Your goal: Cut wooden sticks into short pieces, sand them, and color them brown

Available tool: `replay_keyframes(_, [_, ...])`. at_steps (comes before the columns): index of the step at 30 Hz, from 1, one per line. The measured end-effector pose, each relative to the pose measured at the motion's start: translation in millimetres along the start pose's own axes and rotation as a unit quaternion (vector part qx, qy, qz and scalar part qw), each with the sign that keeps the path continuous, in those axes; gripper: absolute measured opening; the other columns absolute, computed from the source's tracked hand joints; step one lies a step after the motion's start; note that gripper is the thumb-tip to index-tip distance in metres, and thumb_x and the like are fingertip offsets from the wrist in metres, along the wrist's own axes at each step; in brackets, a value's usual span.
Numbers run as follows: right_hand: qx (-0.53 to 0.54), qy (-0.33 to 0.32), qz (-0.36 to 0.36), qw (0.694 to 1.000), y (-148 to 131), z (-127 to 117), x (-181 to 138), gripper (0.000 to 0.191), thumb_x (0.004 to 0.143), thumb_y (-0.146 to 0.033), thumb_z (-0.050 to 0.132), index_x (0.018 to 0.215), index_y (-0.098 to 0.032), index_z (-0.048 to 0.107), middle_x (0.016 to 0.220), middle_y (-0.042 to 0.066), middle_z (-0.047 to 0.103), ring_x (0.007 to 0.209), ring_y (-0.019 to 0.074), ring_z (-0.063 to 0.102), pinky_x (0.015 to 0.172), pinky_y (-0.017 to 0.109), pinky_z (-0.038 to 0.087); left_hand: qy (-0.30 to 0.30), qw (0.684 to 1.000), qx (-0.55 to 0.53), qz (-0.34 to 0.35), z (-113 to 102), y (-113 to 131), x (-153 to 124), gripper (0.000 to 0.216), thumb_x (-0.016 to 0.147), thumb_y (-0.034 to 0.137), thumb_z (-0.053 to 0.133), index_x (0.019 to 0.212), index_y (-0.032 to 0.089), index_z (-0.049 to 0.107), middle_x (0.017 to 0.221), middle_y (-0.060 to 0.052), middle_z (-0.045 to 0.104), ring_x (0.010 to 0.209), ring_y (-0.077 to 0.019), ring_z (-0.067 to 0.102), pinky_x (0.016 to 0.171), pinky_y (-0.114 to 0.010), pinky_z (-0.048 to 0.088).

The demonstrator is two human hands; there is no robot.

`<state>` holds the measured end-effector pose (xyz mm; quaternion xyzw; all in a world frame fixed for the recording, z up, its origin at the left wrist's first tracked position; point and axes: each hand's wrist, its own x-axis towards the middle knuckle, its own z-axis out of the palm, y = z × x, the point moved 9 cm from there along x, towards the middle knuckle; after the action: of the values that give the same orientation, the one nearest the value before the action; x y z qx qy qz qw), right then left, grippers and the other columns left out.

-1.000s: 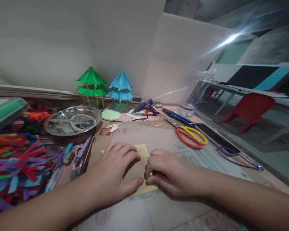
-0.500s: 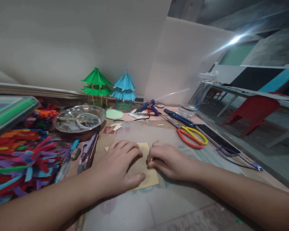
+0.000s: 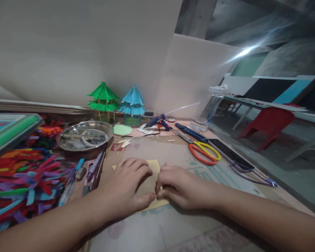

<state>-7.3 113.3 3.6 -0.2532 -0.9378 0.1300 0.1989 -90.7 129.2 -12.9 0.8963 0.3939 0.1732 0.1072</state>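
Observation:
A yellow sheet of paper or card (image 3: 152, 175) lies on the work surface in front of me. My left hand (image 3: 131, 183) rests on its left part, fingers spread and thumb stretched toward the right. Over the sheet's right edge is my right hand (image 3: 177, 185), its fingers closed in a pinch. A tiny pale tip (image 3: 161, 188) shows between its thumb and fingers; the rest of that piece is hidden. The left thumb tip comes close to the right fingertips. Beyond the sheet lie several short pale sticks (image 3: 125, 142).
Pipe cleaners (image 3: 28, 189) heap at left, near a metal plate (image 3: 65, 145). Behind stand green (image 3: 103, 98) and blue (image 3: 132, 101) pagoda models, a light green disc (image 3: 122, 130) and a glue gun (image 3: 157, 121). Scissors (image 3: 202, 157), a phone (image 3: 228, 152) and a water bottle (image 3: 206, 112) are at right.
My right hand has moved slightly nearer me along the sheet, toward the left thumb. The left hand stays spread on the sheet. The whole view has shifted a little.

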Motion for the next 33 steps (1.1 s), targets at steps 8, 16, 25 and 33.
replay_keyframes(8, [-0.044,0.040,0.068,0.996,28.6,-6.4,4.4,0.016,0.086,-0.011,0.054,0.073,-0.017,0.060,0.071,0.005,0.060,0.073,0.0179,0.052,0.071,0.032,0.041,0.006,1.000,0.009,-0.001,-1.7,1.0,0.2,0.031,0.076,0.035,0.067,0.100,0.017,0.062,0.109,-0.010,0.061,0.107,-0.0326,0.051,0.095,-0.053,0.041])
replay_keyframes(16, [0.425,0.135,0.264,0.855,53.4,-1.5,-13.0,0.044,0.080,-0.061,0.062,0.075,-0.018,0.056,0.057,-0.005,0.050,0.052,0.0097,0.047,0.055,0.024,0.041,0.067,0.995,0.001,0.069,-15.2,7.7,-1.3,0.016,0.091,0.027,0.052,0.092,0.021,0.066,0.100,-0.006,0.066,0.098,-0.0234,0.058,0.099,-0.049,0.036])
replay_keyframes(25, [0.501,0.114,0.260,0.817,49.9,13.7,-11.0,0.047,0.072,-0.063,0.071,0.073,-0.018,0.059,0.053,-0.006,0.050,0.051,0.0087,0.049,0.053,0.022,0.041,0.118,0.986,-0.024,0.116,-26.3,19.5,-1.2,0.022,0.094,0.023,0.050,0.085,0.024,0.069,0.097,-0.003,0.067,0.098,-0.0208,0.056,0.094,-0.042,0.036])
replay_keyframes(33, [0.444,0.102,0.268,0.849,48.8,17.2,-9.6,0.035,0.075,-0.050,0.070,0.072,-0.018,0.059,0.059,-0.004,0.054,0.053,0.0089,0.046,0.053,0.024,0.036,0.118,0.984,-0.027,0.131,-25.8,20.7,-3.2,0.017,0.093,0.025,0.056,0.081,0.024,0.068,0.094,-0.002,0.067,0.095,-0.0195,0.056,0.095,-0.041,0.035])
